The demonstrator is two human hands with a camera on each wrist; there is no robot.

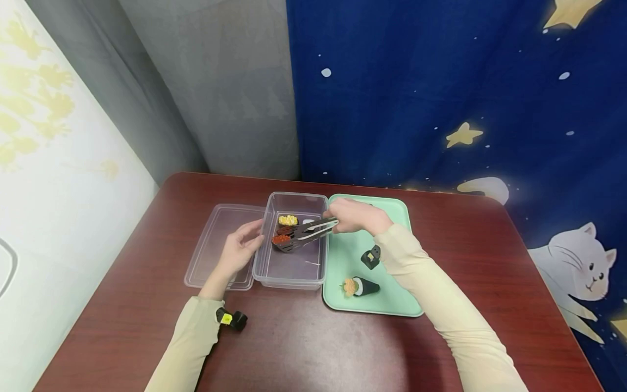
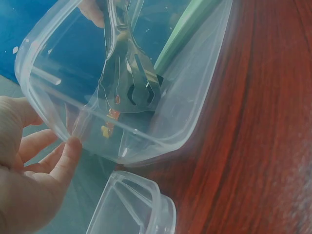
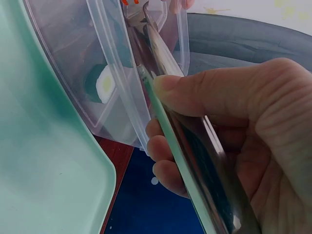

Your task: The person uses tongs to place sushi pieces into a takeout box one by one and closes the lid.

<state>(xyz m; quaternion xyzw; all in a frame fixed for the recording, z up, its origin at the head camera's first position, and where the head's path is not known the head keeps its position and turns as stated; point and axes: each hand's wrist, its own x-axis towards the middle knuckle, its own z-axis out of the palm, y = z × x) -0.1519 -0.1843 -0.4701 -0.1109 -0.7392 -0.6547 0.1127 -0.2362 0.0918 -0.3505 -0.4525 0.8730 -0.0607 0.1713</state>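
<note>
A: Largest first?
B: Red-brown table, then mint tray, then clear plastic container with its lid just left of it.
A: Hands?
B: Left hand relaxed, fingertips touching the container's left wall. Right hand clenched round metal tongs, reaching over the rim.
A: And in the tongs?
B: Toy sushi with red roe, pinched at the tips, inside the container beside a yellow-topped piece.
A: Handling?
B: Probably light, hard plastic, slippery against metal; best gripped across the dark sides, gently but firmly.
A: Smaller bits?
B: Cone roll and dark piece on the tray.
</note>
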